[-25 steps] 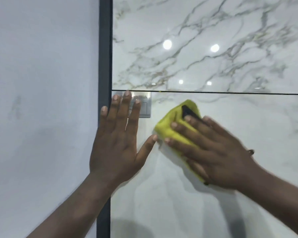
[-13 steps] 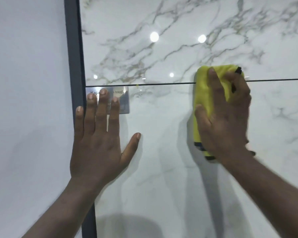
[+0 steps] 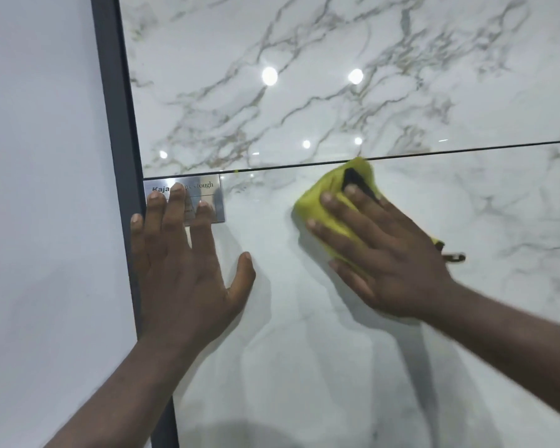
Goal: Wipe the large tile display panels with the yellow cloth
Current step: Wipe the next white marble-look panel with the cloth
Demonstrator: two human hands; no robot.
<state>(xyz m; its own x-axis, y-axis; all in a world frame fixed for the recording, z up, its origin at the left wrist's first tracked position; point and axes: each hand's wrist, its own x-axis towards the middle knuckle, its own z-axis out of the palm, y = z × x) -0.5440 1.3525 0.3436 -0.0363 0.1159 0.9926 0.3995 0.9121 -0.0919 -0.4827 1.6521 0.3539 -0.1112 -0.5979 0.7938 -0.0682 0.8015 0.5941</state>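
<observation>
Head view: my right hand [image 3: 382, 253] presses the yellow cloth [image 3: 324, 202] flat against the lower tile panel [image 3: 304, 367], just under the thin dark seam [image 3: 466, 149] that divides it from the upper tile panel [image 3: 240, 59]. The cloth's top corner touches the seam. My right fingers [image 3: 346, 218] lie straight and spread across the bunched cloth, pushing on it rather than curling round it; a black patch [image 3: 353, 179] on the cloth shows just above my fingertips. A small dark piece [image 3: 455, 257] juts out beside my right hand's far edge, and I cannot tell what it is.

My left hand [image 3: 185, 273] rests open and flat on the same lower panel, thumb spread wide, holding nothing. Its fingertips overlap a shiny metal nameplate [image 3: 215, 195] fixed in the panel's upper left corner, and its little finger lies against the dark frame [image 3: 117, 124] that runs down the panel's left edge. Beyond the frame stands a plain white panel [image 3: 46, 189].

Between my two hands the glossy tile lies bare, and bare tile stretches to the right of and below the cloth. The grey-and-gold veined upper panel spreads above the seam and mirrors round ceiling lights [image 3: 269, 76]. The nameplate and my left hand stand to the left of the cloth.
</observation>
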